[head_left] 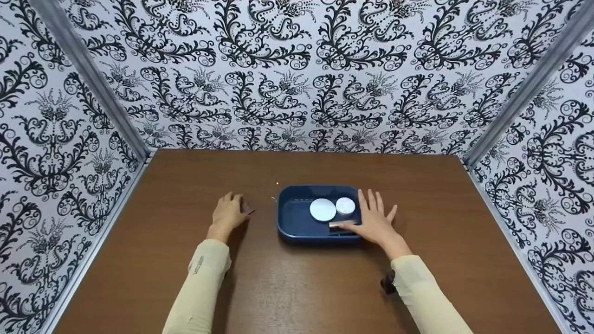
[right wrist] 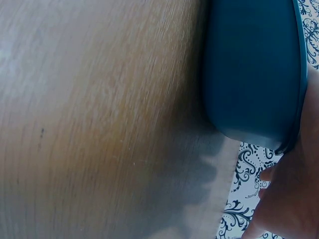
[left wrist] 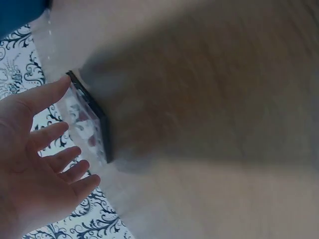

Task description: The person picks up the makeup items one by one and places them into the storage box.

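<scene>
My left hand (head_left: 227,213) is on the table at the left of the tray, beside a small flat case (left wrist: 89,119) with a dark base and clear lid. Its thumb tip meets the case's top edge in the left wrist view; the other fingers are loosely bent close to the lid. My right hand (head_left: 377,222) rests at the right rim of a dark blue rectangular tray (head_left: 288,237), fingers spread and thumb reaching inward. Under that thumb lies a copper-coloured tube (head_left: 335,225). Two round white-lidded containers, a wider one (head_left: 322,210) and a smaller one (head_left: 345,206), stand inside.
The brown wooden table (head_left: 287,287) ends against patterned walls (head_left: 297,93) at the back and both sides. Tiny white specks show on the wood just left of the tray. A dark item (head_left: 388,283) is under the right sleeve.
</scene>
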The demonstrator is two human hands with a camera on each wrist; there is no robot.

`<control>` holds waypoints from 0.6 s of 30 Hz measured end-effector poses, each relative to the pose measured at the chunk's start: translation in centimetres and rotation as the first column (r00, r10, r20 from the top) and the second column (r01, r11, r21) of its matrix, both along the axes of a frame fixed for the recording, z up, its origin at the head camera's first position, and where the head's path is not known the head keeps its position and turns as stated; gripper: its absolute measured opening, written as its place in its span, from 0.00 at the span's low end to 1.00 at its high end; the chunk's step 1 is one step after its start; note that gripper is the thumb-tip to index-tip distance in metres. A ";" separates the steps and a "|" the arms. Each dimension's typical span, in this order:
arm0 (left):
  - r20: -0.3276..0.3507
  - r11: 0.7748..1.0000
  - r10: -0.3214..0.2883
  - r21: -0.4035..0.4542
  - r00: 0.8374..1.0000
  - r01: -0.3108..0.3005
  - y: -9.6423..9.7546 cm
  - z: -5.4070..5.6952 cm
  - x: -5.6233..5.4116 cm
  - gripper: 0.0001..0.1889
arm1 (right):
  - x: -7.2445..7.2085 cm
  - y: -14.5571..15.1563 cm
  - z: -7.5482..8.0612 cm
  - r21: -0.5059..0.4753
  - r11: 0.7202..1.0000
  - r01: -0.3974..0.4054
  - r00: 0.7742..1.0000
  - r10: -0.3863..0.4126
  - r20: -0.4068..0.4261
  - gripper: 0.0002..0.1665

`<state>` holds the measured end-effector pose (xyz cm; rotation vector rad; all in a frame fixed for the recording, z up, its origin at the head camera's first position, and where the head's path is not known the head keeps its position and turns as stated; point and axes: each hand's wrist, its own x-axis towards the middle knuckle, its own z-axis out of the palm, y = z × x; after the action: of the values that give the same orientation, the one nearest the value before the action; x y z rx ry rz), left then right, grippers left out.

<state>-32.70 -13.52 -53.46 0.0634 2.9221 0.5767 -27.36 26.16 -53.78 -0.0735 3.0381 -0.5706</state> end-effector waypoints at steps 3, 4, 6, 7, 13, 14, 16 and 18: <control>0.001 1.000 0.004 0.005 1.000 -0.004 -0.4 -0.3 0.0 0.38 | 0.0 0.0 0.0 0.007 1.000 -0.001 1.000 0.001 0.006 0.73; 0.000 1.000 0.004 0.005 1.000 -0.004 -0.5 -0.4 0.0 0.38 | -0.1 0.0 0.1 0.010 1.000 -0.002 1.000 0.002 0.008 0.72; 0.000 1.000 0.005 0.007 1.000 -0.005 -0.5 -0.5 0.0 0.38 | -0.1 0.0 0.1 0.017 1.000 -0.004 1.000 0.004 0.012 0.72; 0.001 1.000 0.007 0.010 1.000 -0.007 -0.5 -0.5 0.0 0.38 | -0.1 0.1 0.1 0.017 1.000 -0.007 1.000 0.006 0.011 0.72; 0.008 0.999 0.030 0.039 1.000 -0.031 -0.6 -0.5 0.1 0.36 | 0.1 0.0 0.2 0.008 1.000 -0.008 1.000 0.008 0.015 0.73; 0.006 0.999 0.031 0.038 0.999 -0.032 -0.6 -0.6 0.2 0.36 | 0.1 0.0 0.2 0.005 1.000 -0.008 1.000 0.008 0.015 0.73; -0.002 0.999 0.031 0.034 1.000 -0.031 -0.6 -0.6 0.2 0.35 | 0.2 0.0 0.2 0.003 1.000 -0.006 1.000 0.006 0.015 0.72; -0.009 0.999 0.030 0.031 1.000 -0.030 -0.6 -0.6 0.3 0.35 | 0.2 0.0 0.2 0.002 1.000 -0.006 1.000 0.006 0.016 0.72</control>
<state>-32.43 -14.10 -54.05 0.0263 2.9280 0.6279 -27.20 26.19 -53.62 -0.0776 3.0217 -0.5654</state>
